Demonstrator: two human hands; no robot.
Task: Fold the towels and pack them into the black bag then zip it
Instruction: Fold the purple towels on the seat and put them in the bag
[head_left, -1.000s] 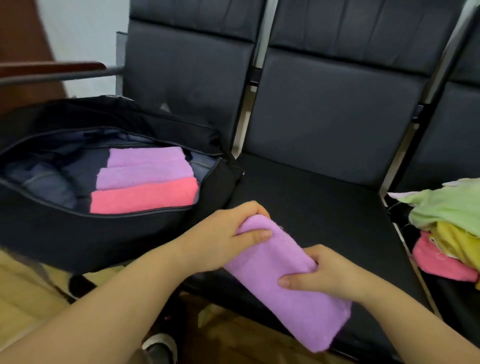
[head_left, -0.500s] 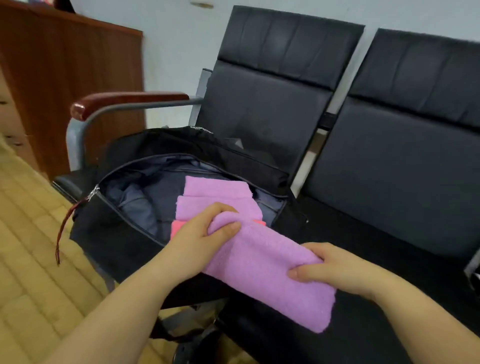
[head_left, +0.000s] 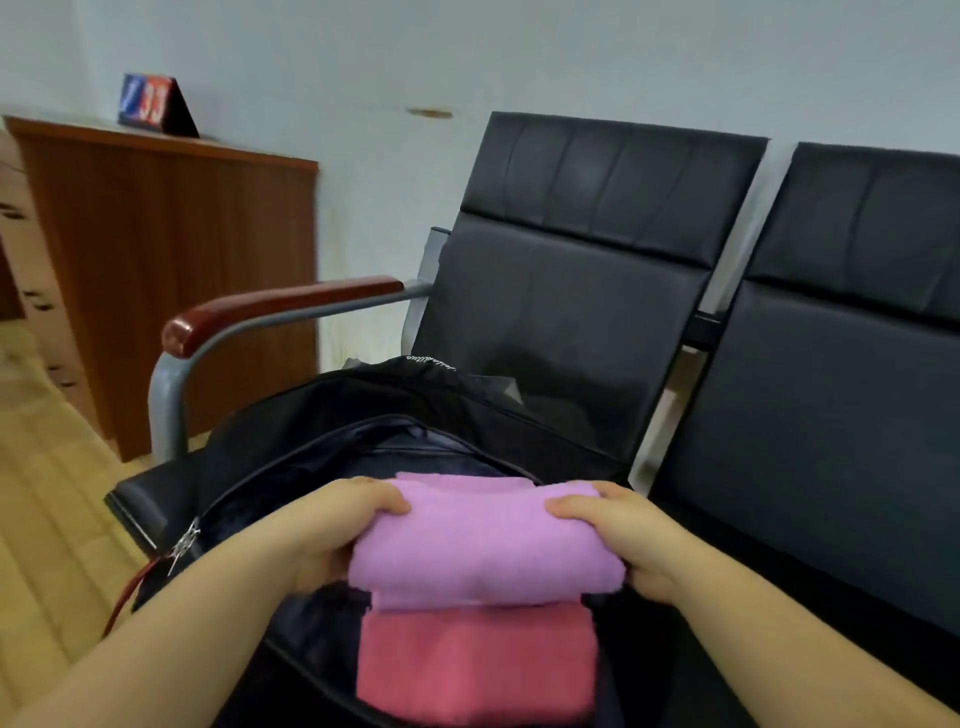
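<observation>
A folded purple towel (head_left: 483, 545) hangs over the open black bag (head_left: 291, 467), which lies unzipped on the left chair seat. My left hand (head_left: 332, 535) grips the towel's left end and my right hand (head_left: 618, 535) grips its right end, thumbs on top. Inside the bag a folded pink towel (head_left: 478, 670) lies nearest to me. Another purple towel (head_left: 457, 480) shows just behind the held one. The bag's zipper pull (head_left: 184, 543) sits at its left end with a red strap below it.
A row of black padded chairs (head_left: 831, 415) runs to the right. The left chair's red-topped metal armrest (head_left: 270, 312) stands beside the bag. A wooden cabinet (head_left: 171, 270) stands against the wall at left, over a tan tiled floor (head_left: 47, 519).
Both hands carried the purple towel left from the middle seat to above the bag's opening. It now lies level across the packed towels. The view swung left and the loose towel pile left the frame.
</observation>
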